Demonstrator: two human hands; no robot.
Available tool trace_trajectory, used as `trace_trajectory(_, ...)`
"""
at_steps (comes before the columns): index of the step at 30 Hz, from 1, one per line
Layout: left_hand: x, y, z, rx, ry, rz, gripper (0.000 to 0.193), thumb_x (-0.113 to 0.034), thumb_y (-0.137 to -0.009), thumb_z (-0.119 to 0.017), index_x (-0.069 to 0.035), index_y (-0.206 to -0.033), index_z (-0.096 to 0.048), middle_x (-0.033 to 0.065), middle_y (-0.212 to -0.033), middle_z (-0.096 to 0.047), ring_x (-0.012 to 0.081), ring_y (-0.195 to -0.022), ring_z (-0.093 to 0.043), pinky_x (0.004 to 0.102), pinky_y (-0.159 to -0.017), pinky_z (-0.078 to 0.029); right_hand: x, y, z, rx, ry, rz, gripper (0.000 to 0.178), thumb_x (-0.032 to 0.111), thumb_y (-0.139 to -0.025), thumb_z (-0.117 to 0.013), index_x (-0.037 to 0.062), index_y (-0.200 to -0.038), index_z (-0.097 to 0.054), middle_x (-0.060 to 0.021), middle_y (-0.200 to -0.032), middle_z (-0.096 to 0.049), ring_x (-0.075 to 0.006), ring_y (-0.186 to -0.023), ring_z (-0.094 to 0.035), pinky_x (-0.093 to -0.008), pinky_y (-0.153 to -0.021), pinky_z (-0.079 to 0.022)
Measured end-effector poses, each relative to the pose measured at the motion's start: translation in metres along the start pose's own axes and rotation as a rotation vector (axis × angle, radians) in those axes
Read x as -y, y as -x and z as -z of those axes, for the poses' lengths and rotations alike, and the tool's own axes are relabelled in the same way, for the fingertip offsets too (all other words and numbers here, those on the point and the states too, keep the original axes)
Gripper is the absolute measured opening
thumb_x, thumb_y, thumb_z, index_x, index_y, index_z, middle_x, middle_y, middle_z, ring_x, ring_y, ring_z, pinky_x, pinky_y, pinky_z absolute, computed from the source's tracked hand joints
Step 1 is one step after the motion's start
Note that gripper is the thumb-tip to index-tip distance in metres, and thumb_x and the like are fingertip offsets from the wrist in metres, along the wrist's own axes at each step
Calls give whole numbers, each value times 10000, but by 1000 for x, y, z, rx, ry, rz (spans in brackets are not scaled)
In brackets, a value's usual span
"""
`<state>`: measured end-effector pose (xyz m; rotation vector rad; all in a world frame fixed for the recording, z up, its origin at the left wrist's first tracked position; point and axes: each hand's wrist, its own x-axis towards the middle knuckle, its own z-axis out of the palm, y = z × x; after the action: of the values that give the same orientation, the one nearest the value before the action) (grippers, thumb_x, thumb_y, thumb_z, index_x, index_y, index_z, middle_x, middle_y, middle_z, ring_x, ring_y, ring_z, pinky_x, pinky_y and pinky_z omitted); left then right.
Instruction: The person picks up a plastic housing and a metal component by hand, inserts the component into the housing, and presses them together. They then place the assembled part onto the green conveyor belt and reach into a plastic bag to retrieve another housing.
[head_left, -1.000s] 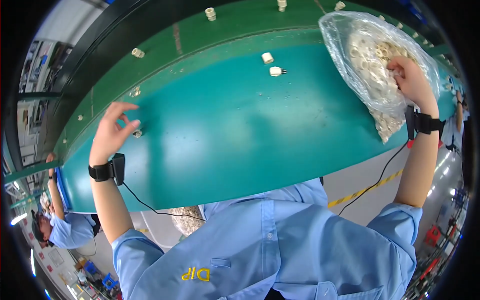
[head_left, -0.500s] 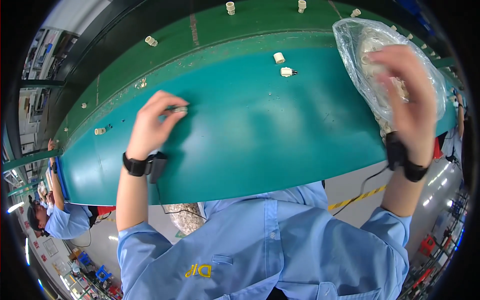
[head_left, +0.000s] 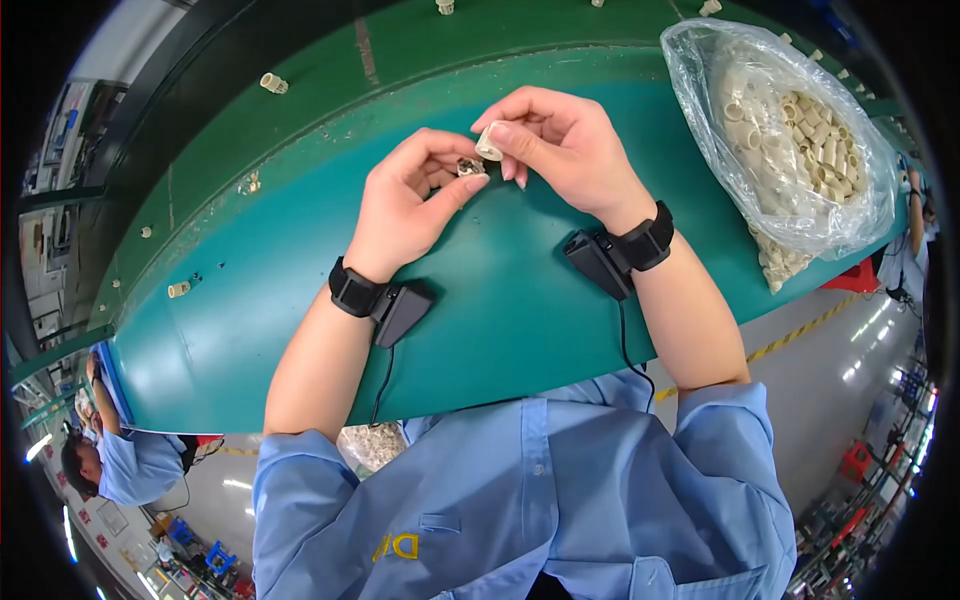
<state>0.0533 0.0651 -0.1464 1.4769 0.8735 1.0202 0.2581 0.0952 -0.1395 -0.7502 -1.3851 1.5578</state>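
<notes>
My left hand is closed in a pinch on a small component with dark and metallic parts, half covered by the fingertips. Close beside it, my right hand pinches a short cream plastic sleeve between thumb and fingers. The two pieces nearly meet above the green mat; whether they touch, I cannot tell. Off to the right lies an open clear plastic bag, full of loose cream sleeves like the held one.
Small cream assemblies stand along the green strip beyond the mat, one at the far left. Another cream piece lies on the mat's left side. A co-worker is at the left edge. Cables hang from both wrist bands.
My right hand has come left from the bag and now holds a cream sleeve. My left hand has moved right and farther out with its component. The two loose pieces at the middle are now hidden.
</notes>
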Motion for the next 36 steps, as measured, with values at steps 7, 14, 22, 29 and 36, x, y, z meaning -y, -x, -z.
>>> trace_trajectory(7,8,-4,5,26,129,-2,551,95,-869,-632,-28,-1346,-385,126,-1017,-660,139,-911,-638,235,-734,-529,-19,-6,4,-33,-32,14,185,119,-952,-632,-8,-1085,-637,-45,-889,-667,-80,-728,-615,-211,-593,-493)
trace_trajectory(14,9,-6,9,84,123,77,630,94,-876,-616,-51,-1401,-298,135,-975,-677,145,-882,-655,232,-649,-489,-25,-5,2,111,-47,140,164,29,-921,-644,-29,-1075,-638,-94,-958,-661,-133,-793,-649,-237,-628,-526)
trace_trajectory(22,11,-5,5,104,207,116,670,73,-880,-628,-67,-1432,-275,151,-932,-683,161,-824,-656,228,-629,-496,-25,1,-1,76,180,219,156,-51,-869,-671,-38,-1024,-681,-121,-985,-664,-163,-842,-659,-269,-703,-556)
trace_trajectory(29,13,-6,11,103,244,89,674,45,-888,-640,-57,-1439,-266,168,-924,-682,167,-791,-659,231,-570,-496,-22,4,-4,12,480,421,178,-28,-853,-687,-21,-1030,-700,-121,-984,-675,-172,-842,-659,-268,-706,-540)
trace_trajectory(36,13,-1,15,102,322,92,662,12,-897,-647,-48,-1441,-275,177,-922,-691,157,-769,-658,225,-559,-486,-16,8,-10,64,526,457,320,16,-790,-742,23,-1104,-679,-93,-995,-662,-169,-821,-639,-281,-699,-520)
